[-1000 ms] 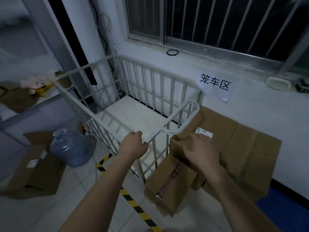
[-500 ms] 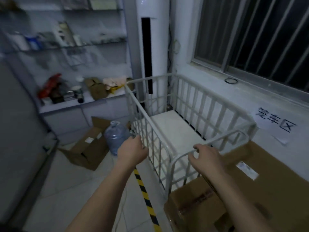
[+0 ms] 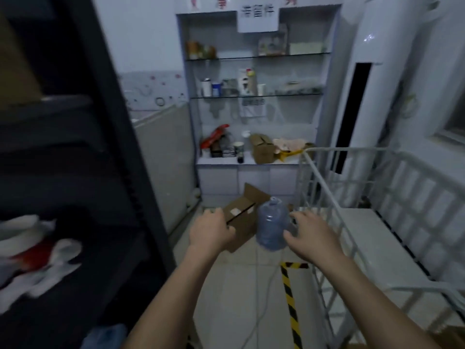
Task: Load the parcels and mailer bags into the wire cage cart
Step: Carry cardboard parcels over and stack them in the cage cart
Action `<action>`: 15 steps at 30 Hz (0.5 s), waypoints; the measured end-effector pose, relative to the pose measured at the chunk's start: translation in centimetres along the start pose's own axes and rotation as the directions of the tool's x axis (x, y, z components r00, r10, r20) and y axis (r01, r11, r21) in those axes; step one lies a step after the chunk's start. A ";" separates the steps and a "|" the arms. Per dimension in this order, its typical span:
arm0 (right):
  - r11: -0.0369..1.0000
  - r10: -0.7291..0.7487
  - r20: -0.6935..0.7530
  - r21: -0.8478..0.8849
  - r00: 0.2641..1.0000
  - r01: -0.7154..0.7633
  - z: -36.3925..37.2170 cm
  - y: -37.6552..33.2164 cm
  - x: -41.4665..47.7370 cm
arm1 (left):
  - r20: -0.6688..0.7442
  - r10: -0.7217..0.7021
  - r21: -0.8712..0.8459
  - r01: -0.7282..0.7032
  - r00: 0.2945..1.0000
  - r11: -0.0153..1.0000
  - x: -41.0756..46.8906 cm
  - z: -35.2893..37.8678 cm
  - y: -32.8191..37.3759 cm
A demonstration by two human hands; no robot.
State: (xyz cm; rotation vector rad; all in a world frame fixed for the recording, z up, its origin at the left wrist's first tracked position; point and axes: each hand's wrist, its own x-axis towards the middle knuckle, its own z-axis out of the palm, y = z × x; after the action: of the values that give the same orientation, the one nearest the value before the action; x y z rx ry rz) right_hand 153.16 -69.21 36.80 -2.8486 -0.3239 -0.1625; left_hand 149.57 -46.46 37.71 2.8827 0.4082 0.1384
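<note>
— Hands first: how do they stand?
— Both reach forward at mid-air and hold nothing. The left hand [image 3: 211, 230] shows its back to the camera with the fingers loosely bent. The right hand [image 3: 312, 235] has its fingers spread wide.
— Where is the wire cage cart [image 3: 324, 177]?
— On the right. Its near side wall of white bars runs just beside the right hand, and I cannot tell whether the fingers touch it. Its white floor panel shows behind the bars.
— Any parcels?
— An open cardboard box [image 3: 239, 215] lies on the tiled floor, partly behind the left hand in the view. I cannot tell whether there is contact. A blue water bottle [image 3: 271, 227] stands between the two hands, right of the box.
— Mailer bags?
— Some white bags [image 3: 37, 248] with something red among them lie on the dark rack [image 3: 75, 147] at the far left. They are well apart from both hands and too blurred to name more exactly.
— Anything else?
— Yellow-black tape [image 3: 289, 298] runs along the floor beside the cart. A shelf unit [image 3: 256, 96] and a standing air conditioner [image 3: 359, 96] are against the back wall.
</note>
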 end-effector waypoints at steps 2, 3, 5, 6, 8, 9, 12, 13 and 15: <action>0.997 -0.076 0.032 0.013 0.997 0.076 1.2 -3.8 0.1 | -0.011 -0.087 0.013 0.087 0.996 0.996 -1.6 -0.8 -3.3; 0.993 -0.114 0.046 0.020 0.992 0.113 1.7 -5.7 0.0 | -0.011 -0.124 0.021 0.124 0.992 0.992 -2.6 -1.1 -4.6; 0.977 -0.211 0.080 0.026 0.974 0.210 2.7 -9.7 -0.3 | -0.021 -0.192 0.018 0.192 0.981 0.981 -4.8 -1.4 -7.0; 0.966 -0.259 0.094 0.031 0.961 0.257 3.1 -11.5 -0.5 | -0.036 -0.216 0.009 0.217 0.976 0.976 -5.9 -1.6 -8.1; 0.939 -0.343 0.119 0.044 0.932 0.340 3.8 -14.9 -1.0 | -0.073 -0.249 -0.022 0.249 0.966 0.968 -8.0 -2.1 -10.3; 0.925 -0.380 0.129 0.046 0.916 0.377 4.0 -16.3 -1.3 | -0.077 -0.267 -0.036 0.265 0.961 0.964 -9.0 -2.4 -11.2; 0.884 -0.467 0.152 0.057 0.871 0.464 4.9 -19.4 -2.4 | -0.073 -0.298 -0.021 0.297 0.952 0.955 -11.6 -3.1 -12.9; 0.872 -0.489 0.162 0.065 0.857 0.486 5.1 -20.2 -2.7 | -0.106 -0.296 -0.006 0.297 0.949 0.955 -12.4 -3.4 -13.1; 0.850 -0.527 0.178 0.094 0.831 0.519 5.4 -21.2 -3.3 | -0.177 -0.304 0.024 0.313 0.936 0.950 -13.7 -4.0 -13.4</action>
State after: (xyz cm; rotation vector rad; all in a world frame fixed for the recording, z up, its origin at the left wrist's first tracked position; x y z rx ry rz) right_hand 145.41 -48.49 36.46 -2.6622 -1.1374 0.0262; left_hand 132.43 -36.95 37.61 2.8202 0.9017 0.3263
